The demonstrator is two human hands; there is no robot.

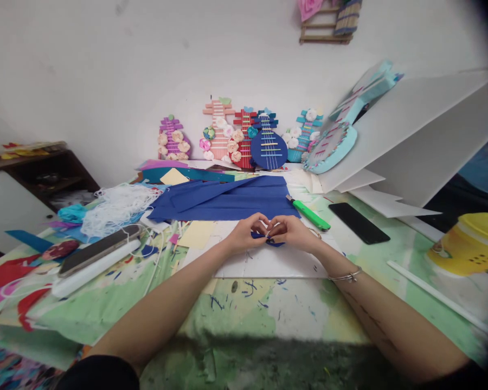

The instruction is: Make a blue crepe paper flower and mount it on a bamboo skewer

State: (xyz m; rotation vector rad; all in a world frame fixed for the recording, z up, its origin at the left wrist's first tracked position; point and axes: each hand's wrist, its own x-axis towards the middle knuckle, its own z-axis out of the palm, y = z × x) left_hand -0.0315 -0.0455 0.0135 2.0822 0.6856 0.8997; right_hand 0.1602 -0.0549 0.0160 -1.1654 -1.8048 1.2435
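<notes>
My left hand [246, 234] and my right hand [295, 233] meet over a white board [231, 266], thumbs and forefingers pinched together. A tiny whitish bit shows between the fingertips; its kind is too small to make out. Just beneath the fingers is a small dark blue piece [275, 244], partly hidden by them; I cannot tell whether it is held or lies on the board. Behind the hands lie folded sheets of blue paper or cloth [228, 196]. A green utility knife [311, 214] rests right beyond my right hand.
Decorated model lutes, one dark blue [269, 149], lean on the wall. At left are white string [116, 208] and a phone [100, 250] on a white box. A black phone [358, 222], a yellow container [469, 244], a white strip [439, 295] and large white boards [415, 119] occupy the right.
</notes>
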